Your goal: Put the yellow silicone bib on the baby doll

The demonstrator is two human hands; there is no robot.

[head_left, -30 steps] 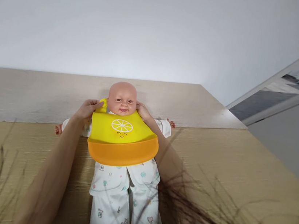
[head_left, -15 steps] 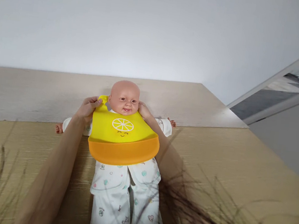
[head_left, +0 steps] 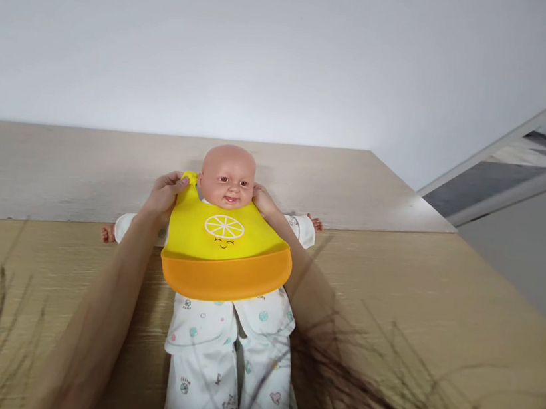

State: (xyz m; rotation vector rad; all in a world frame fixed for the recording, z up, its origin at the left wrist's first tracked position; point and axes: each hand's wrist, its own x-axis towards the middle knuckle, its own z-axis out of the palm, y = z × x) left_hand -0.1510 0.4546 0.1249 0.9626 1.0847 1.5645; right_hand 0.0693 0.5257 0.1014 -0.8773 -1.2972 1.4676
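Note:
A baby doll (head_left: 227,176) in white patterned pyjamas lies on its back on a wooden table (head_left: 440,307). A yellow bib (head_left: 221,238) with an orange pocket and a lemon print covers its chest. My left hand (head_left: 163,194) pinches the bib's left neck strap beside the doll's head. On the other side of the neck, my right hand (head_left: 262,200) has its fingers tucked behind the doll's head, so what it holds is hidden.
The table meets a white wall behind the doll's head. A framed panel (head_left: 524,164) leans at the far right. Dark blurred strands of hair hang across the bottom of the view.
The doll's head has turned slightly and lifted a little. My left hand has drawn the strap in closer to the neck. My right hand has barely moved.

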